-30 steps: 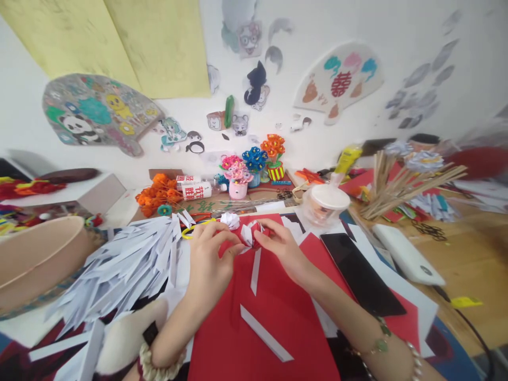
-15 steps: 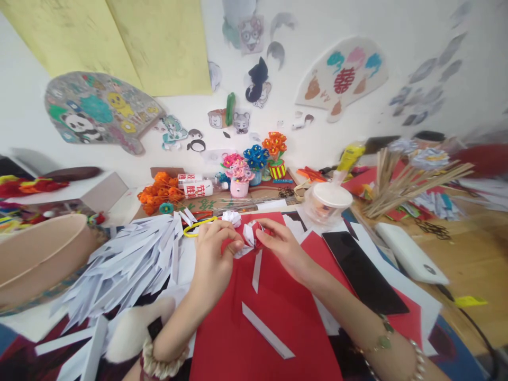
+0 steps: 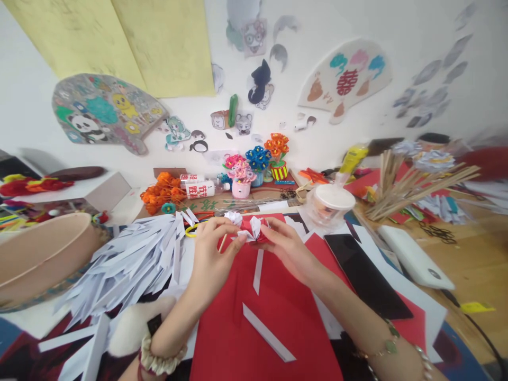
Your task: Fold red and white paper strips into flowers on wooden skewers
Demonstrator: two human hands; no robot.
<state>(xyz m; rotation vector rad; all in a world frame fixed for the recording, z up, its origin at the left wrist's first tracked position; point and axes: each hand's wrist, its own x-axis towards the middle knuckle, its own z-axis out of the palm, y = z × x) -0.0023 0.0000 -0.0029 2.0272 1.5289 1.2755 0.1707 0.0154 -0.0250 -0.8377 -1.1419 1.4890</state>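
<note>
Both my hands meet over a red paper sheet (image 3: 273, 296) at the table's middle. My left hand (image 3: 212, 254) and my right hand (image 3: 283, 246) pinch a small red-and-white folded paper flower (image 3: 251, 231) between their fingertips; a thin stick pokes out under my left fingers. A white paper strip (image 3: 257, 271) hangs or lies just below the flower, and another white strip (image 3: 268, 333) lies on the red sheet nearer me. A finished white paper flower (image 3: 233, 217) sits just behind my left fingers.
A heap of cut white paper strips (image 3: 130, 259) lies to the left, beside a tan bowl (image 3: 39, 254). A black phone (image 3: 367, 275), white power bank (image 3: 415, 256), lidded cup (image 3: 333, 203), bundle of wooden sticks (image 3: 408, 182) and small flower pots (image 3: 254, 169) stand around.
The flower has been turned a little in my fingertips and lifted slightly; both hands stay pinched on it. The view has shifted slightly.
</note>
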